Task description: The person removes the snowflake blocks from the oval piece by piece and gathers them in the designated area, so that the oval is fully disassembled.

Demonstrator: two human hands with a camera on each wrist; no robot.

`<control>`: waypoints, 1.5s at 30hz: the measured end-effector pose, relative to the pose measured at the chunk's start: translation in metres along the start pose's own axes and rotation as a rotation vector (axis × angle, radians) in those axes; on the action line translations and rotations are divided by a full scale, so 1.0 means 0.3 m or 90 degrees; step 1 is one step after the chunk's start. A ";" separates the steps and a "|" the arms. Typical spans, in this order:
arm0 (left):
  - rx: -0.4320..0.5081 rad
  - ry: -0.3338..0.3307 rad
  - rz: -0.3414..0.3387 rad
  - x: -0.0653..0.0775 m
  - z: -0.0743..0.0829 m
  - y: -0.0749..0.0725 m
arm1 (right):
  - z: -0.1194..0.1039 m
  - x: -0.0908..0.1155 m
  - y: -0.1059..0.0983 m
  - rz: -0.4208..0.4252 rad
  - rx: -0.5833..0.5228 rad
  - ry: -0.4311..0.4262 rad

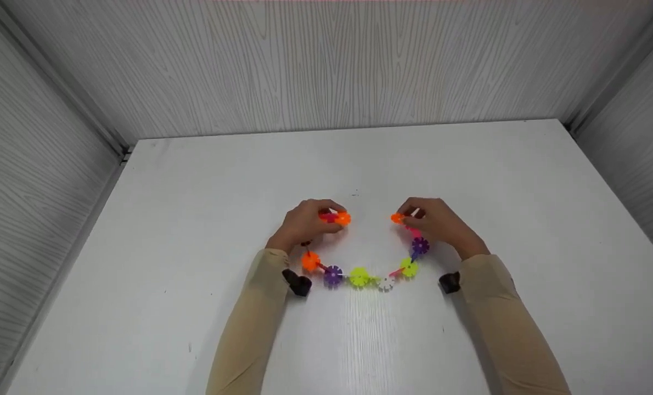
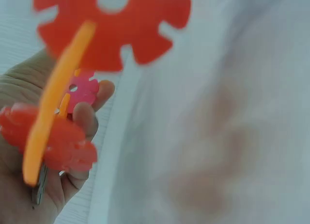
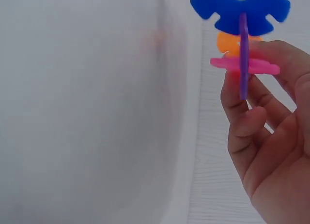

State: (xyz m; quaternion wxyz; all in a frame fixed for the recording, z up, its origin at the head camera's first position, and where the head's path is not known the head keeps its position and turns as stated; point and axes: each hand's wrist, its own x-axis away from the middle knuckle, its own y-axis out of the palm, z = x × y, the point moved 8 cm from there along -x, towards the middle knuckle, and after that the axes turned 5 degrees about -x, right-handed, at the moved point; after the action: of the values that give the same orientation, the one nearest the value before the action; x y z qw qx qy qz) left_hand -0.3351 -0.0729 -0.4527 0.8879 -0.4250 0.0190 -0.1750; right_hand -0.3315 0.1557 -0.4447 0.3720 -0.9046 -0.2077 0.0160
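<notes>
Holding up both ends of a chain of slotted plastic snowflake discs (image 1: 360, 278) over the middle of the white tabletop (image 1: 354, 351), seemingly at the step of facing end to end, with a gap left open on the far side. Pinching the left end with curled thumb and fingers of the left hand (image 1: 307, 222), leaving an orange disc (image 1: 344, 219) poking out to the right and a pink disc (image 2: 82, 92) showing among the fingertips. Pinching the right end in the right hand (image 1: 436, 219), closed only as far as needed to grip a second orange disc (image 1: 397, 218), next to a hot-pink disc (image 3: 223, 63). Dipping between the hands toward the near side in a U, through purple (image 1: 333, 275), lime (image 1: 359, 274) and white (image 1: 386, 283) discs at the nearest part of the curve, then up through a yellow-green disc (image 1: 409, 267) on the right. Probably calling next for easing both hands inward, turning one orange disc crosswise to the other, lining up slot with slot and pressing straight in. Best done without twisting, so as not to loosen neighbouring joints.
</notes>
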 end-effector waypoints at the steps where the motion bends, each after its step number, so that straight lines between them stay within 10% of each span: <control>1: 0.018 0.002 -0.004 0.005 -0.004 -0.005 | 0.007 0.002 -0.007 0.002 -0.009 0.003; 45: 0.116 0.043 -0.020 0.006 0.019 0.017 | 0.006 -0.019 0.015 -0.037 -0.013 0.063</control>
State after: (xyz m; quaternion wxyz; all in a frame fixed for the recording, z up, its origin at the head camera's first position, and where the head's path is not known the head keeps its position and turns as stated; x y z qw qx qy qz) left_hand -0.3310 -0.0662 -0.4527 0.9191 -0.3364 0.0260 -0.2037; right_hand -0.3354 0.1519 -0.4497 0.3726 -0.9017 -0.2155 -0.0417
